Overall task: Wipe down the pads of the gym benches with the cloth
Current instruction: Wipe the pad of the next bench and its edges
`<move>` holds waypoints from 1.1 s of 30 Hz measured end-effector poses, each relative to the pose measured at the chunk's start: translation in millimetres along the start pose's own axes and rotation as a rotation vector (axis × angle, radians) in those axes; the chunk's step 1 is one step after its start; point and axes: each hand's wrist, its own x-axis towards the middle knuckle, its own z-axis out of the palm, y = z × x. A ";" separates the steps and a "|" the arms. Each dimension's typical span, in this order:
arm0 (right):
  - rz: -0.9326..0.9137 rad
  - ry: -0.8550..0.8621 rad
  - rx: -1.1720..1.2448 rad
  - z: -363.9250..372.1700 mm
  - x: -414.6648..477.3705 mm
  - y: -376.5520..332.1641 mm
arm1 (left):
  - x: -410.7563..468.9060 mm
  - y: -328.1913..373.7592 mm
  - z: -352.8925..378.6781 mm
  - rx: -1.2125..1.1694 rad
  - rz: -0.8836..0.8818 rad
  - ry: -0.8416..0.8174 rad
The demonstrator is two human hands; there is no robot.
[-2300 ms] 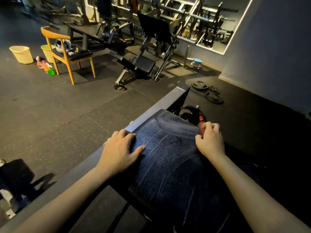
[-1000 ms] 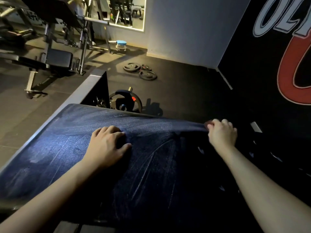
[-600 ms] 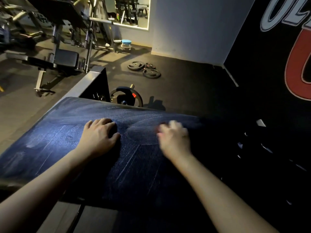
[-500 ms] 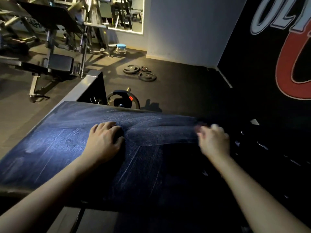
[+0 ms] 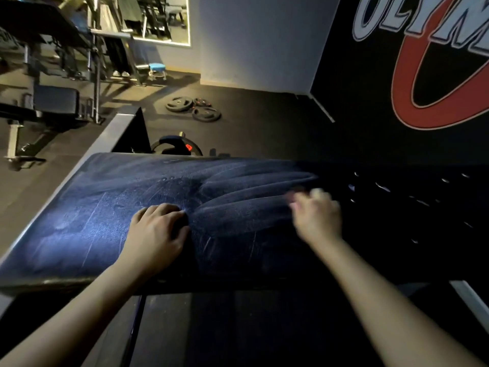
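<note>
A wide dark blue bench pad [image 5: 92, 207] lies across the middle of the head view, streaked with curved wet wipe marks. My left hand [image 5: 156, 234] rests on the pad near its centre, fingers bent, holding nothing. My right hand [image 5: 317, 218] is blurred by motion at the pad's right part, fingers curled. A small reddish bit of cloth [image 5: 292, 197] shows at its fingertips; the rest of the cloth is hidden under the hand. The pad's right end fades into deep shadow.
A grey metal frame rail [image 5: 105, 139] runs along the pad's left side. A loaded weight plate [image 5: 176, 145] stands just behind the pad. Loose plates [image 5: 193, 107] lie on the floor beyond. Another bench [image 5: 55, 102] stands far left. A black logo wall [image 5: 423, 75] is on the right.
My right hand has swept back and forth across the pad's right half and now sits slightly nearer me, leaving fresh curved streaks. My left hand stayed in place on the pad.
</note>
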 end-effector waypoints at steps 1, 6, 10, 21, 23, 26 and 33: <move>0.108 -0.015 -0.022 -1.0 8.3 29.3 | -0.1 -0.2 -0.1 -0.011 -0.006 0.003; 0.148 -0.025 0.068 -9.8 -24.8 -66.9 | -3.2 -3.6 -7.9 -0.064 0.002 0.000; -0.355 -0.010 0.267 -14.4 -98.2 -182.0 | -17.7 -7.8 -14.6 -0.084 -0.012 0.045; 0.323 0.039 -0.040 -15.7 -59.0 23.7 | -35.8 5.8 -14.2 -0.051 0.105 0.010; 0.228 0.052 0.042 -14.3 -76.1 -41.9 | -41.2 0.5 -17.4 -0.063 0.101 0.024; -0.175 0.080 0.269 -8.9 -123.4 -142.9 | -49.7 -7.2 -22.3 -0.055 0.071 0.026; 0.133 0.089 0.063 -19.1 -98.9 5.0 | -61.8 -19.1 -26.8 -0.100 0.073 0.058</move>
